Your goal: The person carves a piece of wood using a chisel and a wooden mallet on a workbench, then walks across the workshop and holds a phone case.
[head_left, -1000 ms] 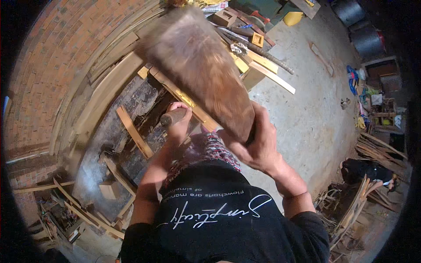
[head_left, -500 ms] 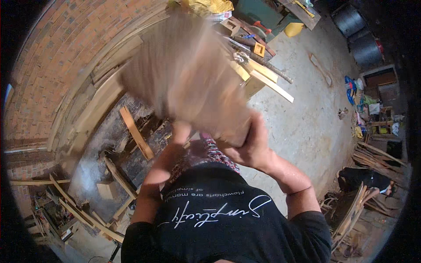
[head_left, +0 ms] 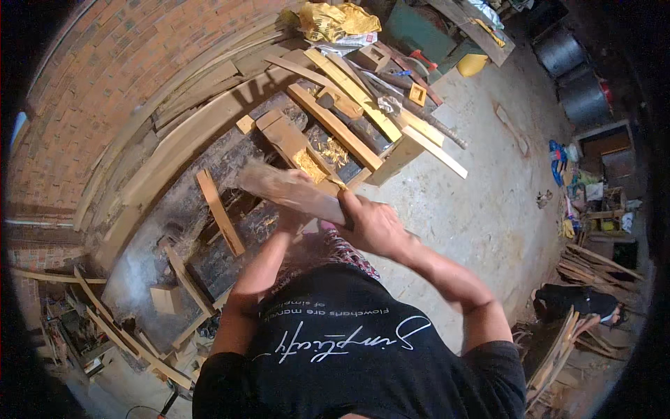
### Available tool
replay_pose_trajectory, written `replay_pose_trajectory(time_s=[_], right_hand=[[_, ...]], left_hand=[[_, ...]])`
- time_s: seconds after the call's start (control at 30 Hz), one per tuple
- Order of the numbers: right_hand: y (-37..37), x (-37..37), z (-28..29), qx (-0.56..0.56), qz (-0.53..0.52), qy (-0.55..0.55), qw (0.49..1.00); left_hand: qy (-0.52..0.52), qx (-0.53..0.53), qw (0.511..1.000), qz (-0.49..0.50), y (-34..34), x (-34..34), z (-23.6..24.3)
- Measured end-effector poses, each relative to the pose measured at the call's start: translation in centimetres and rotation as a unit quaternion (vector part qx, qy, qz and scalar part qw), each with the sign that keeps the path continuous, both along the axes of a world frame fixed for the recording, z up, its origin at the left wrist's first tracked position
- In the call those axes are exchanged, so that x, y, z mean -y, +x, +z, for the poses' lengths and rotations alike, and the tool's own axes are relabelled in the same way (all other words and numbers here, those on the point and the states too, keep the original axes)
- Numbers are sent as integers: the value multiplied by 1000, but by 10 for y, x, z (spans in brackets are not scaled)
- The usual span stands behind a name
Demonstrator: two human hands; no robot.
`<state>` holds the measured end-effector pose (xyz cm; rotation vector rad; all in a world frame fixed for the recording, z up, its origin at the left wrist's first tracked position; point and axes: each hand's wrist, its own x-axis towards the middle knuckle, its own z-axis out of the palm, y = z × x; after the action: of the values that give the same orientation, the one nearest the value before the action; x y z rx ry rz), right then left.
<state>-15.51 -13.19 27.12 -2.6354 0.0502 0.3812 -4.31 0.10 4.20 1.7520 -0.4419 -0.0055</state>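
Observation:
A wooden board [head_left: 289, 193], slightly blurred, is held in front of me and seen nearly edge-on. My right hand [head_left: 380, 227] is closed around its right end, fingers wrapped over the top. My left hand [head_left: 293, 219] grips it from below nearer the middle, partly hidden behind the wood. Just beyond the board lies a thick wooden beam [head_left: 279, 133], with curled wood shavings [head_left: 307, 165] at its near end. A long squared timber [head_left: 335, 126] lies to the right of that beam.
A short wooden strip [head_left: 220, 213] lies on the dark bench at left. Planks [head_left: 157, 185] lean along the brick wall [head_left: 118, 84]. A pale plank [head_left: 436, 152] juts out over the concrete floor [head_left: 481, 209]. At far right, another person [head_left: 579, 304] bends beside stacked timber [head_left: 555, 346].
The board has come down and tilted from showing its broad face to nearly edge-on, uncovering the beam, shavings and timbers behind. Both hands remain on it; the right has shifted left.

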Motion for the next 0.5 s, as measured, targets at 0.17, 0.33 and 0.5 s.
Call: replay_pose_trajectory(time_s=[0.17, 0.33, 0.5], right_hand=[[0, 2, 14, 160, -3, 67, 985], [-8, -3, 11, 381, 2, 159, 911], [11, -2, -8, 29, -64, 1, 998]], left_hand=[[-386, -355, 851, -29, -9, -3, 12], [-253, -204, 943, -70, -6, -4, 16], [26, 91, 995, 37, 7, -10, 31]])
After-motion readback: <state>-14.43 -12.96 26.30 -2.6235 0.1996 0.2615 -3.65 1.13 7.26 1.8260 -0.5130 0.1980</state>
